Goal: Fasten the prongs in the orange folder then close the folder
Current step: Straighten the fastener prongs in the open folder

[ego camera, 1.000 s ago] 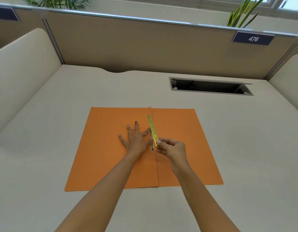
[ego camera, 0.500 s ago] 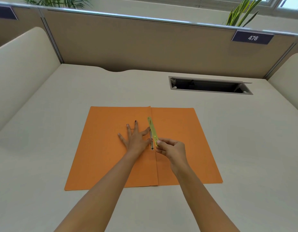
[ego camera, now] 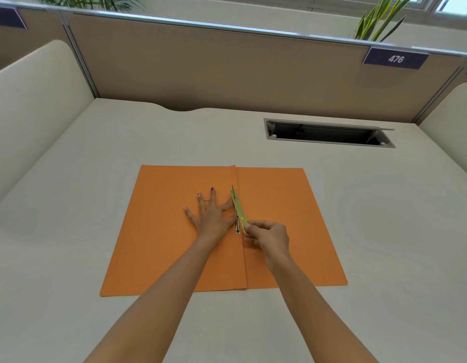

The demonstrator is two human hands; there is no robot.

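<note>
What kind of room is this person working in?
Most likely an open-plan office, at a cubicle desk. Fabric partition panels wall in the desk, a numbered plate reading 476 hangs on the partition, and a cable hatch is cut into the desktop.

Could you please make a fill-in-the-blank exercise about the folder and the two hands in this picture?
1. The orange folder lies ____ on the desk, both covers flat.
2. The left hand presses the ____ cover with spread fingers.
3. The right hand pinches the near end of a ____ fastener strip beside the spine.
4. The sign on the partition reads ____.

Missing words: open; left; yellow; 476
</note>
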